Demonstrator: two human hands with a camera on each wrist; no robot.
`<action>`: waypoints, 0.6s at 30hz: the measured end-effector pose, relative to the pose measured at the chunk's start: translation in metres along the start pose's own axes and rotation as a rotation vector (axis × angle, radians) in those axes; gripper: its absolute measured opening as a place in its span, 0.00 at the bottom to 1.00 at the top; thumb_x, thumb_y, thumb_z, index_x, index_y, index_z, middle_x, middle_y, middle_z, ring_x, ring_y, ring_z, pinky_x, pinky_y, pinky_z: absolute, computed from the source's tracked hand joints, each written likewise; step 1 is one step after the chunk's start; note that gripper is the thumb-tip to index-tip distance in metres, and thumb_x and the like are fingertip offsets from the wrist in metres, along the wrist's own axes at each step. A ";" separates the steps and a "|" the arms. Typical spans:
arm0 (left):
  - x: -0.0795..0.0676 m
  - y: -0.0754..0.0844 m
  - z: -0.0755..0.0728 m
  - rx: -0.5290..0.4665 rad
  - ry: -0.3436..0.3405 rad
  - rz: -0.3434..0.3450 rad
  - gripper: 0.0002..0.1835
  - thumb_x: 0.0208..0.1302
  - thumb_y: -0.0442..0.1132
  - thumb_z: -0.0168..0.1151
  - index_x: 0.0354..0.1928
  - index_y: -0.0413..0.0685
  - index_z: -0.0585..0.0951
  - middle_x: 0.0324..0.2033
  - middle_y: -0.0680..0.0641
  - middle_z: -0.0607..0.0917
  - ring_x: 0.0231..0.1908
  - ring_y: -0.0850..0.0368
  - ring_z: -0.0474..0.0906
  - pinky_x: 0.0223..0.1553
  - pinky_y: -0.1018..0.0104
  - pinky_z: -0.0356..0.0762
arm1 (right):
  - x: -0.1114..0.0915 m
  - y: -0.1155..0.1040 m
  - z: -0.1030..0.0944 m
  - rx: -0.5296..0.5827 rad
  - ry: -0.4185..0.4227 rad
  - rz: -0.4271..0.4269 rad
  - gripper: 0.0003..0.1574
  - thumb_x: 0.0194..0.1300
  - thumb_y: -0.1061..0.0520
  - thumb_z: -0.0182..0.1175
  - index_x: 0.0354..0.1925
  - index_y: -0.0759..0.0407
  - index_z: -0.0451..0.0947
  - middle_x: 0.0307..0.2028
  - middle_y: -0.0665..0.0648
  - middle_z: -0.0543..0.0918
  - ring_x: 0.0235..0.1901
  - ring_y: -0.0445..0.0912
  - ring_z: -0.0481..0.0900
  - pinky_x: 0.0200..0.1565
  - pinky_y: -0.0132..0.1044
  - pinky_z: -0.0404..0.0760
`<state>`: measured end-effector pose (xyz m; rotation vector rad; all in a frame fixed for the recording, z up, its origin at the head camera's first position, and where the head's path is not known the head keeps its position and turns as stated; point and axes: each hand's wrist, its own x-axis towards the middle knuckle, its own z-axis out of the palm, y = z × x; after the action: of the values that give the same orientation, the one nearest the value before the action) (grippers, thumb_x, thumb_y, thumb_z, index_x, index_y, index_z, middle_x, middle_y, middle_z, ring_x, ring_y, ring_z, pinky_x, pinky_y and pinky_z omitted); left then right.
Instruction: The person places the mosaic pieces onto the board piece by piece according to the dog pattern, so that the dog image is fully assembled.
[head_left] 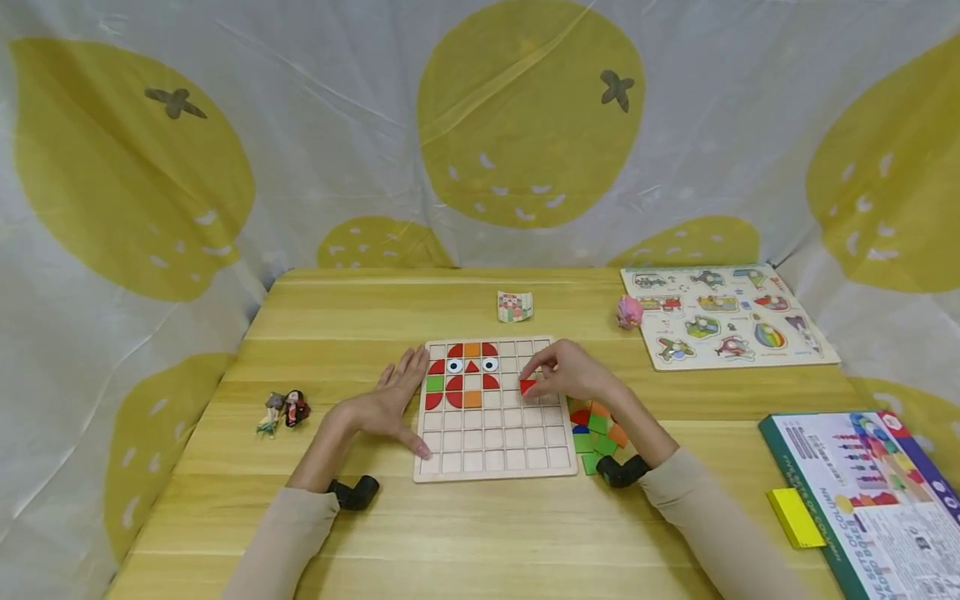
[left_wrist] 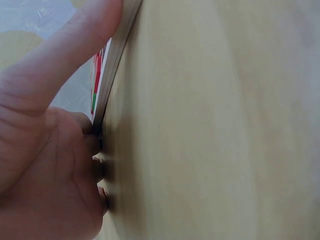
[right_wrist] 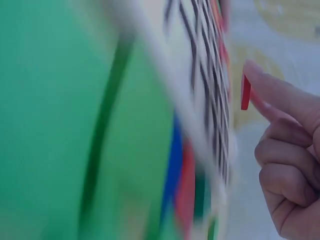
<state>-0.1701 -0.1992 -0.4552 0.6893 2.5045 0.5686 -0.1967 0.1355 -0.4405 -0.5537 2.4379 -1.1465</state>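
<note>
Nearest us, two beige sleeves (head_left: 285, 537) slant toward the grid board (head_left: 495, 460), where our left hand (head_left: 381, 408) lies along its left edge, fingers extended, thumb and fingertips touching, we think to keep it steady. Loose tiles (head_left: 604, 444) lie just beside the board's right edge, probably for easy picking. Our right hand (head_left: 568, 372) pinches a red tile (head_left: 528, 387) over the board's right half, thumb and forefinger parted only by its thickness, the other fingers curled.
</note>
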 end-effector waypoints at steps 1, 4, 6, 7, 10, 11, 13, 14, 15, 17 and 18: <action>0.000 0.001 0.000 0.004 0.000 0.002 0.82 0.31 0.65 0.77 0.74 0.42 0.28 0.74 0.40 0.23 0.74 0.41 0.19 0.74 0.39 0.26 | 0.005 -0.006 0.007 -0.002 -0.012 -0.015 0.12 0.50 0.52 0.75 0.35 0.52 0.87 0.15 0.48 0.65 0.19 0.41 0.61 0.23 0.29 0.60; 0.001 0.002 0.000 0.008 -0.004 0.010 0.82 0.32 0.65 0.77 0.74 0.42 0.28 0.74 0.40 0.23 0.75 0.41 0.19 0.74 0.39 0.26 | 0.016 -0.018 0.026 -0.015 -0.030 -0.029 0.12 0.47 0.53 0.76 0.33 0.53 0.87 0.12 0.48 0.64 0.17 0.40 0.59 0.22 0.29 0.60; 0.001 0.003 0.000 0.006 -0.008 0.013 0.82 0.32 0.65 0.77 0.74 0.42 0.27 0.74 0.40 0.23 0.74 0.41 0.19 0.74 0.39 0.26 | 0.021 -0.022 0.034 -0.039 -0.021 -0.024 0.13 0.46 0.53 0.77 0.32 0.53 0.87 0.11 0.47 0.64 0.15 0.39 0.59 0.21 0.28 0.59; 0.001 0.003 0.000 0.001 -0.008 0.013 0.82 0.32 0.65 0.77 0.74 0.42 0.27 0.74 0.40 0.23 0.74 0.41 0.18 0.74 0.39 0.26 | 0.022 -0.023 0.037 -0.050 -0.015 -0.021 0.13 0.45 0.53 0.78 0.32 0.52 0.87 0.11 0.47 0.64 0.15 0.39 0.59 0.21 0.28 0.59; 0.000 0.004 -0.001 -0.007 -0.001 0.011 0.82 0.32 0.64 0.78 0.74 0.42 0.27 0.74 0.40 0.23 0.74 0.40 0.18 0.74 0.39 0.25 | 0.024 -0.026 0.040 -0.065 0.007 -0.011 0.13 0.43 0.54 0.78 0.31 0.52 0.87 0.11 0.47 0.66 0.15 0.40 0.60 0.21 0.29 0.58; 0.000 0.004 -0.002 -0.010 0.000 0.010 0.82 0.32 0.64 0.78 0.74 0.42 0.27 0.74 0.40 0.23 0.74 0.40 0.18 0.74 0.39 0.25 | 0.025 -0.026 0.040 -0.068 0.011 -0.010 0.12 0.44 0.54 0.78 0.30 0.52 0.87 0.11 0.47 0.67 0.15 0.40 0.60 0.21 0.29 0.58; -0.001 0.004 -0.003 -0.014 0.000 0.005 0.82 0.32 0.63 0.78 0.74 0.42 0.28 0.74 0.40 0.23 0.74 0.41 0.18 0.74 0.39 0.25 | 0.026 -0.027 0.040 -0.067 0.011 -0.009 0.11 0.44 0.55 0.78 0.29 0.52 0.87 0.10 0.48 0.66 0.14 0.40 0.59 0.20 0.30 0.58; -0.002 0.004 -0.003 -0.014 -0.001 0.002 0.82 0.32 0.63 0.78 0.74 0.42 0.28 0.74 0.40 0.23 0.74 0.41 0.18 0.74 0.40 0.25 | 0.026 -0.027 0.039 -0.070 0.009 -0.009 0.10 0.44 0.56 0.78 0.29 0.52 0.88 0.10 0.48 0.66 0.14 0.40 0.59 0.20 0.30 0.58; -0.002 0.004 -0.003 -0.015 -0.003 0.001 0.81 0.32 0.63 0.78 0.74 0.42 0.28 0.74 0.40 0.23 0.74 0.41 0.18 0.74 0.40 0.25 | 0.027 -0.028 0.039 -0.071 0.008 -0.006 0.10 0.45 0.56 0.78 0.29 0.52 0.88 0.10 0.48 0.66 0.14 0.40 0.58 0.20 0.30 0.58; -0.002 0.003 -0.002 -0.019 -0.003 0.003 0.82 0.32 0.63 0.78 0.74 0.42 0.28 0.74 0.40 0.23 0.74 0.41 0.18 0.74 0.39 0.25 | 0.029 -0.030 0.040 -0.067 0.003 -0.001 0.09 0.45 0.56 0.77 0.29 0.52 0.88 0.12 0.48 0.69 0.14 0.39 0.59 0.20 0.29 0.58; -0.002 0.002 -0.002 -0.020 -0.004 0.001 0.82 0.32 0.64 0.78 0.74 0.42 0.28 0.74 0.40 0.23 0.74 0.41 0.18 0.74 0.39 0.25 | 0.029 -0.031 0.040 -0.060 -0.001 -0.001 0.09 0.45 0.56 0.77 0.29 0.52 0.88 0.13 0.48 0.70 0.15 0.39 0.59 0.20 0.29 0.58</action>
<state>-0.1688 -0.1993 -0.4515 0.6837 2.4916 0.5920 -0.1958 0.0770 -0.4451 -0.5738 2.4781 -1.0762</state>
